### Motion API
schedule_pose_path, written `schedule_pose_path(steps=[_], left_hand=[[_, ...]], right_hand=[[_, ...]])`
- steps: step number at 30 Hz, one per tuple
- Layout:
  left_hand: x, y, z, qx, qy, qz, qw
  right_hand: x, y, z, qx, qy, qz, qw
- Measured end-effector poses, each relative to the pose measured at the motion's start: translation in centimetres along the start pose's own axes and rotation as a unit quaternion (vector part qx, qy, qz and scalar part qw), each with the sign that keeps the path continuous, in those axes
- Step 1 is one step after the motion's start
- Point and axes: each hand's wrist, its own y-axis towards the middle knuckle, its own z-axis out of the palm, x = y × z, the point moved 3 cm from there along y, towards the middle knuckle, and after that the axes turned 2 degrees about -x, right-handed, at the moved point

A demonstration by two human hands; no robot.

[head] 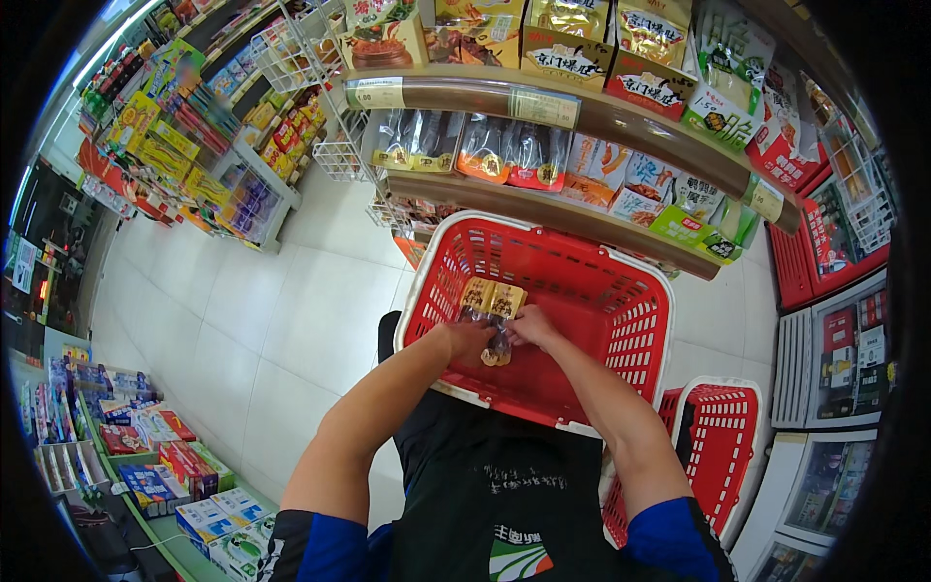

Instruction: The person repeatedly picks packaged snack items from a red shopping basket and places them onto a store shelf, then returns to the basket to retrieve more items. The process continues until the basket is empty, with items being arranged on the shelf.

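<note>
Two snack packets with gold tops and clear lower parts lie side by side inside a red plastic shopping basket (pixel 574 291) with a white rim. My left hand (pixel 468 340) covers the lower part of the left packet (pixel 476 292), its fingertips reaching toward the right one. Whether those fingers grip anything is hidden. My right hand (pixel 532 325) pinches the right edge of the right packet (pixel 508 300). The lower end of that packet shows below my hands, near the basket's front wall. Around the packets, the red basket floor is visible.
Shelves (pixel 465 84) of packaged snacks rise just beyond the basket. Another red basket (pixel 720 436) stands at right, beside glass-front coolers (pixel 836 364). Wire racks (pixel 342 160) hang at the shelf's left end. Boxed goods (pixel 189 465) fill a green-edged counter at lower left.
</note>
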Motion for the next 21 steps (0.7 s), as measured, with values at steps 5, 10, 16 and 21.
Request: schedule_pose_path(steps=[5,10,16,21], left_hand=[[-0.3,-0.6,-0.3,-0.043,-0.019,-0.026,0.999],[0.1,-0.5,-0.9,-0.091,-0.037,0.024,0.995],[-3.1,-10.0,-10.3,-0.223,-0.112,0.022,0.968],[1.6,-16.7,-17.8,-0.609,-0.287,0.046,0.738]], right_hand=[[-0.1,0.7,-1.0,-0.048,-0.163,-0.068,0.983],[1.2,-1.5,-1.8,-0.097,-0.174,-0.087,0.976],[7.6,-8.3,-3.7,-0.050,-0.210,-0.222,0.951],[19.0,-15.1,-3.5,-0.120,-0.136,-0.446,0.876]])
